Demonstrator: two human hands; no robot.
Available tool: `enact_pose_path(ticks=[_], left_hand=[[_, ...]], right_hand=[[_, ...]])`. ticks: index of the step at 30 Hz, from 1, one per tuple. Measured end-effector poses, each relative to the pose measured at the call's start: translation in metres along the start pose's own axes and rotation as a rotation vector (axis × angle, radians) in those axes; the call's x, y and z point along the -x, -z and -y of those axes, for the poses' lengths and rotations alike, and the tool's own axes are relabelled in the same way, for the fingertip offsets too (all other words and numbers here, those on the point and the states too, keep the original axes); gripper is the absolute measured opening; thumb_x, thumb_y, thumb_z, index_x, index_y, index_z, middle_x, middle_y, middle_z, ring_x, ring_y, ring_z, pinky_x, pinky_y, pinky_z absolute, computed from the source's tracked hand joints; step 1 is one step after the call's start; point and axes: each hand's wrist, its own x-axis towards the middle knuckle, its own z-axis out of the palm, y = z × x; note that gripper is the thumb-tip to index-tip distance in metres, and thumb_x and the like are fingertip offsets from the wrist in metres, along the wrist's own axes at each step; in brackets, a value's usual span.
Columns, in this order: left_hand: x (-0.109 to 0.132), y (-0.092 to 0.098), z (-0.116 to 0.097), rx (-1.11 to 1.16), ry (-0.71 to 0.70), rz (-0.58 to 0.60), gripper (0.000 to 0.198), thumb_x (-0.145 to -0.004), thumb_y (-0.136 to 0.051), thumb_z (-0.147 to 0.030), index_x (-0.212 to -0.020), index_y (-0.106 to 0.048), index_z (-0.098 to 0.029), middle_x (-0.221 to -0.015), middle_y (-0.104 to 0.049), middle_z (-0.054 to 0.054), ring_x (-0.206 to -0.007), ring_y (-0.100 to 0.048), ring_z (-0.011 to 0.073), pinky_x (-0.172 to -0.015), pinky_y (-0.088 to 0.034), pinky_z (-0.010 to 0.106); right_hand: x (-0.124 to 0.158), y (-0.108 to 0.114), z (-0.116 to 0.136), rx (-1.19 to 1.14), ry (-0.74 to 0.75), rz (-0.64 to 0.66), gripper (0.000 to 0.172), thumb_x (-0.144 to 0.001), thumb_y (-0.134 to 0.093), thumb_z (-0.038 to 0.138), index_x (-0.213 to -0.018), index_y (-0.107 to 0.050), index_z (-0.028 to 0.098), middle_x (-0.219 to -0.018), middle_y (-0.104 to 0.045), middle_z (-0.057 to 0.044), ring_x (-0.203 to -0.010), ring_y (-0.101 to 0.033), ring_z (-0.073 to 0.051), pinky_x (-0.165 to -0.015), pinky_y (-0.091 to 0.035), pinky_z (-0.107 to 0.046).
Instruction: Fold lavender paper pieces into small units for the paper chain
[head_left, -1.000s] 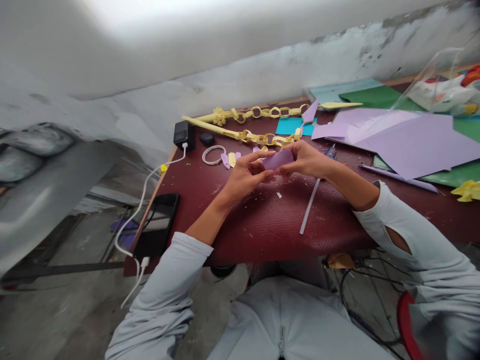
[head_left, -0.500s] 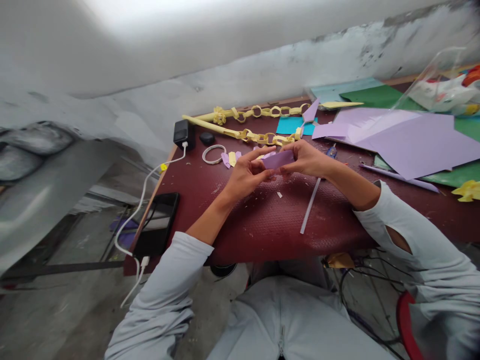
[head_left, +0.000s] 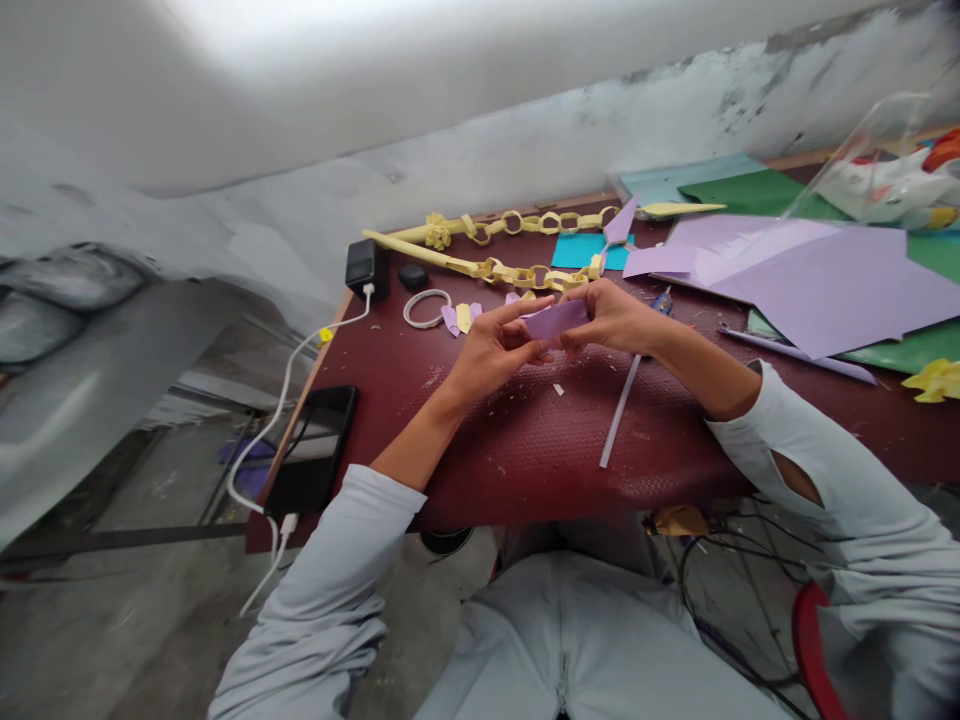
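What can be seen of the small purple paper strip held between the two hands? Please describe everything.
The purple paper strip is a short, pale lilac band of thin, plain craft paper. It is held above the dark red table, nearly level, its right end slightly higher. The left hand pinches its left end and the right hand its right end; nothing else touches it. Whether it is folded double cannot be told.

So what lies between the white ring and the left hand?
Small purple and yellow paper scraps, on the table between ring and left hand; head view.
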Motion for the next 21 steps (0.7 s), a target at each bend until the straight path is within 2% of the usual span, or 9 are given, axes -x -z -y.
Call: enact_pose_path(ticks=[4, 12, 21], left_hand=[[0.0004, 0.0, 0.0004, 0.007, -0.005, 0.007, 0.065, -0.088, -0.101, -0.037, -0.146, -0.079, -0.021, -0.096, -0.086, 0.004, -0.083, -0.087, 0.0192, -0.083, -0.076, 0.032], [0.0002, 0.001, 0.0015, -0.031, 0.021, 0.01, 0.073, -0.088, -0.1, -0.039, -0.153, -0.074, -0.02, -0.091, -0.085, 0.003, -0.083, -0.088, 0.0212, -0.086, -0.076, 0.035], [-0.0001, 0.0015, -0.0007, -0.018, 0.026, 0.031, 0.074, -0.082, -0.104, -0.034, -0.148, -0.076, -0.019, -0.089, -0.086, 0.004, -0.083, -0.088, 0.0224, -0.08, -0.072, 0.033]], right_hand=[[0.0005, -0.0002, 0.0009, 0.021, -0.01, -0.003, 0.034, -0.078, -0.101, 0.037, -0.097, -0.081, 0.016, -0.08, -0.081, -0.007, -0.069, -0.074, -0.018, -0.063, -0.062, -0.028], [0.0034, -0.0012, 0.007, -0.046, -0.065, 0.002, 0.029, -0.073, -0.099, 0.023, -0.094, -0.08, 0.018, -0.082, -0.08, -0.006, -0.07, -0.074, -0.019, -0.065, -0.066, -0.031], [0.0019, -0.0008, 0.0072, -0.098, -0.117, -0.004, 0.041, -0.067, -0.102, 0.014, -0.099, -0.078, 0.018, -0.084, -0.079, -0.007, -0.069, -0.075, -0.021, -0.062, -0.068, -0.033]])
